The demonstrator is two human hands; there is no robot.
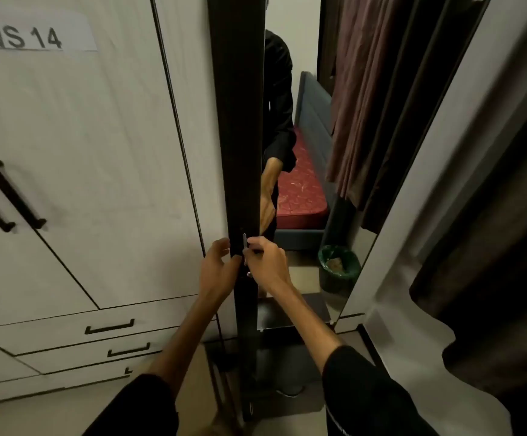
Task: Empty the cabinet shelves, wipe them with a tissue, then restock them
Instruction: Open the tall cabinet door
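The tall dark cabinet door (240,136) beside the mirror (296,184) looks shut, no shelves showing, so nothing seems emptied yet. The left hand (216,267) curls round its edge; the right hand (265,259) pinches a small key (244,240) at its lock.

White paper label (32,34) reading "WS 14" is fixed high on the left. Mirror panel (290,121) reflects a bed with a red patterned mattress (300,190) against a grey headboard (314,105). Green waste bin (339,267) also appears in the reflection, contents unclear. Dark brown curtains (381,89) hang at right.
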